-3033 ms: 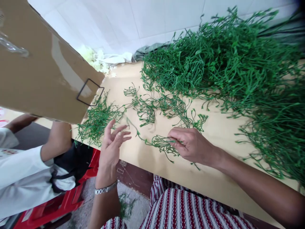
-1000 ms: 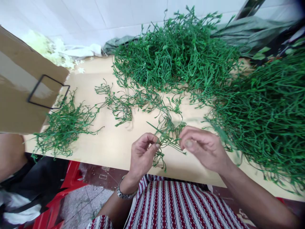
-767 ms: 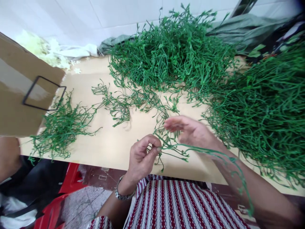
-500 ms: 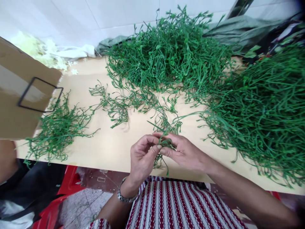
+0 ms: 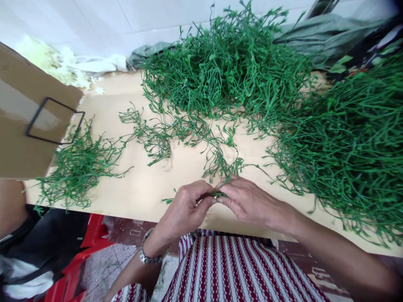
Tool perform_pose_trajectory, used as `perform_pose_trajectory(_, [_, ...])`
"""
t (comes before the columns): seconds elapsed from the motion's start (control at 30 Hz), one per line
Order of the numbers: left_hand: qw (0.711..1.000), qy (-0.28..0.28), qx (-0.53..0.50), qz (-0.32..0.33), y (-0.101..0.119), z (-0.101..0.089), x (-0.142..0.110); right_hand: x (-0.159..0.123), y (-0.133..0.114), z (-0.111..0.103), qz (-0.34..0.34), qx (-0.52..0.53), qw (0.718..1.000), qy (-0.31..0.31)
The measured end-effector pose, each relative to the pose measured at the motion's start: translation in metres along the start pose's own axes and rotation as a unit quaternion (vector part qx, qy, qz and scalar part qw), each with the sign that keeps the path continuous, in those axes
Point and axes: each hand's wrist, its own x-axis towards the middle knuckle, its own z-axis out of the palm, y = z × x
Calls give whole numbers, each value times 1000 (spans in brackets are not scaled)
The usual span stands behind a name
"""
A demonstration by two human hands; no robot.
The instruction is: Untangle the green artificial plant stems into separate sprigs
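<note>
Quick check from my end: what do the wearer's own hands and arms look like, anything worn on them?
Left hand and right hand are both ungloved. The left wrist wears a silvery link band; a dark-red-and-white patterned sleeve shows lower down. No sleeve shows on the right forearm.

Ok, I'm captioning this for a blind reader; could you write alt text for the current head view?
A person's left hand and right hand meet above a light brown table, pinching thin green stems between them. Larger green heaps lie beyond and to the right; a smaller pile sits at left beside brown cardboard.
</note>
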Motion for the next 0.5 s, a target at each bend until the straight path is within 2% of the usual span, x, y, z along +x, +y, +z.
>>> perform_pose_trajectory(0.13, [994,-83,40,50,3,-11,-2,-2,-3,-7,-66,-24,997,-26])
perform_pose_trajectory(0.3, [974,-184,69,109,10,-19,-8,-7,-12,-17,-123,-21,990,-70])
perform_pose_trajectory(0.5, [965,-229,63,114,16,-22,-10,-18,-14,-15,-145,-25,987,-63])
